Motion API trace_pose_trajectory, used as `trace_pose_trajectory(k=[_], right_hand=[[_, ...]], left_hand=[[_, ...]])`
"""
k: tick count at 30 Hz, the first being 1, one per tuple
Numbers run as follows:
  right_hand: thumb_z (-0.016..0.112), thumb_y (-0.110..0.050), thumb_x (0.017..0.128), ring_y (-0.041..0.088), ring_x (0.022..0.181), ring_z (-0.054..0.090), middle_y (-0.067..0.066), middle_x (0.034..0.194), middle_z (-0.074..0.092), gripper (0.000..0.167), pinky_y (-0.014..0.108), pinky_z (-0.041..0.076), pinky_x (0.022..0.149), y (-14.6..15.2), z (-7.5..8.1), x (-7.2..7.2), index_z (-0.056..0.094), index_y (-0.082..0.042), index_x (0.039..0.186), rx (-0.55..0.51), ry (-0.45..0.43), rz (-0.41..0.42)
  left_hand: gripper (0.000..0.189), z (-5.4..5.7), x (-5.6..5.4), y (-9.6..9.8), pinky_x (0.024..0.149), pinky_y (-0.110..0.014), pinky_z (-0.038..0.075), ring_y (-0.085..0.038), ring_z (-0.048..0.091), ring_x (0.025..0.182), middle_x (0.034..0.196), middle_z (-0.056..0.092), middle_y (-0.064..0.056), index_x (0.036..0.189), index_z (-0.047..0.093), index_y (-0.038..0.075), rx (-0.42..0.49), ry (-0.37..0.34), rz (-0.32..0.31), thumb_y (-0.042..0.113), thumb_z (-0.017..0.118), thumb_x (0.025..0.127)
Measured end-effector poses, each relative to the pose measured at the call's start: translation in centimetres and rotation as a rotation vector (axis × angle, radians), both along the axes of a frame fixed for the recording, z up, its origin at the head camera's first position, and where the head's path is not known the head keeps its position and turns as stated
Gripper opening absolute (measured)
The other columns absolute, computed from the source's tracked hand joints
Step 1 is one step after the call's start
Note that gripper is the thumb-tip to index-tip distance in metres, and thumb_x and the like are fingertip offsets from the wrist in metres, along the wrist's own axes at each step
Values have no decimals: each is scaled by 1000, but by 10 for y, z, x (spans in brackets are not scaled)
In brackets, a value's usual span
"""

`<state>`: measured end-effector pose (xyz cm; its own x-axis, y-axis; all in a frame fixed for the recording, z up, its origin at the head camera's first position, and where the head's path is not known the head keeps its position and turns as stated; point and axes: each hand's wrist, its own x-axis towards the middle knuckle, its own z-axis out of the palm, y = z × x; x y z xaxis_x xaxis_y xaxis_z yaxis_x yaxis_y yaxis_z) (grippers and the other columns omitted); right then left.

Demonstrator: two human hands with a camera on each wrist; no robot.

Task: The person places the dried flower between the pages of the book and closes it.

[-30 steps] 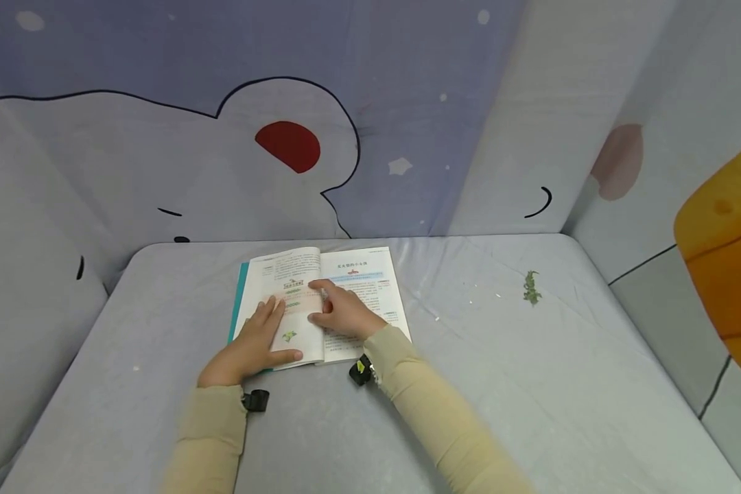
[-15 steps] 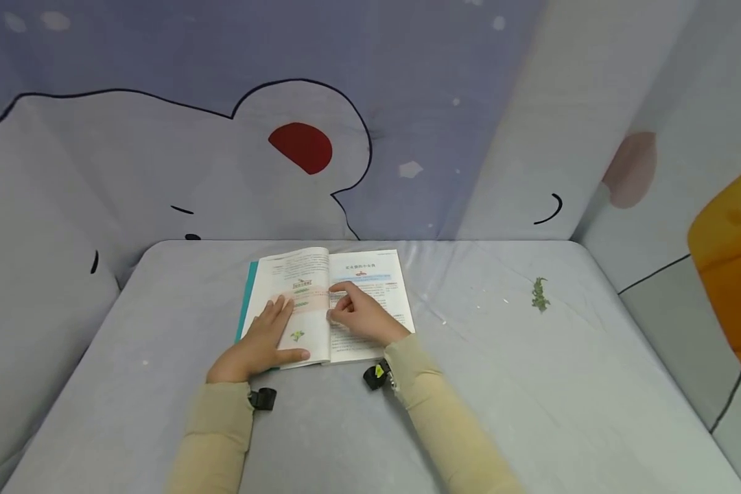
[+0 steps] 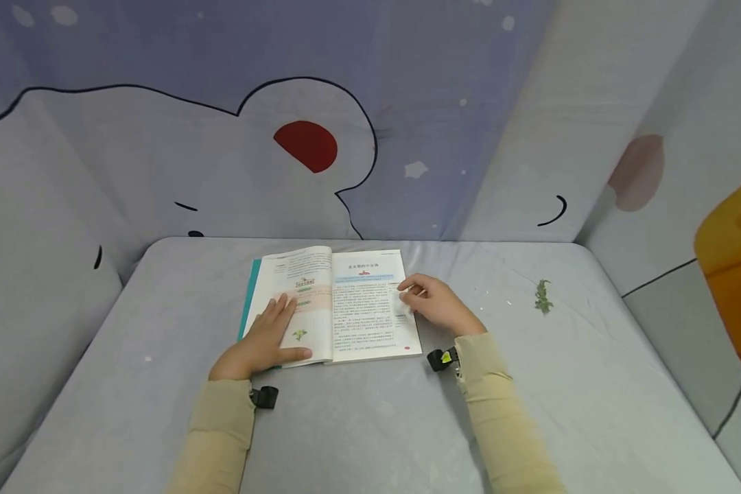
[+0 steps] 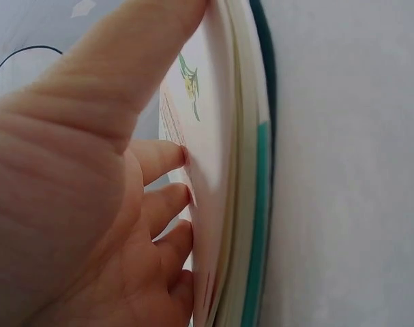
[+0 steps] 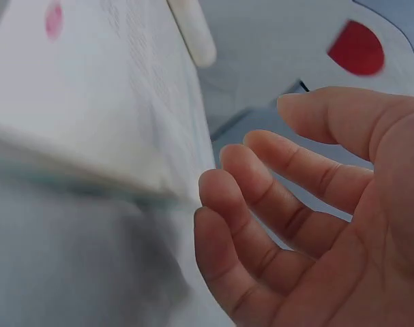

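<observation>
An open book (image 3: pixel 370 322) with a teal cover edge lies on the pale cloth in the head view. My left hand (image 3: pixel 262 345) rests spread on its left page, fingertips touching the paper and thumb along the lower edge. In the left wrist view, the left hand's fingers (image 4: pixel 169 204) meet the page beside the thick page block (image 4: pixel 241 170). Over the right page's outer edge hovers my right hand (image 3: pixel 435 302), fingers loosely bent. Nothing lies between thumb and fingers in the right wrist view, where the book's edge (image 5: pixel 70 170) is blurred beside the hand (image 5: pixel 309 218).
A small green leafy sprig (image 3: pixel 543 296) lies at the right of the cloth-covered surface (image 3: pixel 358 425). Tiny white specks are scattered between it and the book. A printed fabric wall (image 3: pixel 432 123) rises behind, with another side panel (image 3: pixel 673 295) on the right.
My right hand has moved right, from the book's centre fold to the outer edge of the right page, uncovering the text. The left hand stays on the left page. The view has shifted slightly.
</observation>
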<state>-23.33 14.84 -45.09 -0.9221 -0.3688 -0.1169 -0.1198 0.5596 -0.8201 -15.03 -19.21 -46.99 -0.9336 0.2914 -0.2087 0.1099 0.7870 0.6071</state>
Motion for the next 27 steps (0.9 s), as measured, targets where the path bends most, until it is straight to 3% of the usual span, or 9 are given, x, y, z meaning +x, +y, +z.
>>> trace_pose_trajectory(k=[5, 12, 21, 27], right_hand=[[59, -19, 101, 28, 87, 64, 12, 105, 67, 29, 34, 53, 71, 37, 10, 4, 67, -3, 124, 38, 79, -116], [57, -22, 104, 35, 94, 65, 17, 108, 65, 32, 36, 52, 78, 77, 16, 10, 65, -1, 127, 12, 120, -252], [55, -24, 104, 21, 88, 60, 15, 102, 66, 30, 29, 50, 73, 115, 17, 8, 69, 0, 115, 55, 243, -496], [55, -21, 103, 16, 84, 60, 15, 102, 68, 28, 19, 48, 67, 137, 12, 13, 70, -1, 113, 55, 252, -669]], left_hand=[[113, 0, -1, -1, 120, -66, 4, -49, -4, 152, 166, 2, -30, 160, 11, -5, -6, 1, 0, 47, 79, 86], [115, -3, -1, 1, 120, -65, 5, -48, -5, 152, 166, 1, -29, 160, 10, -5, -6, -3, 4, 48, 79, 86], [117, -2, -3, 1, 120, -65, 4, -45, -6, 153, 167, 0, -27, 161, 9, -3, -8, -4, 16, 50, 80, 85], [116, -5, -2, 0, 119, -67, 4, -49, -3, 152, 166, 2, -29, 160, 11, -4, -5, 10, 2, 50, 80, 85]])
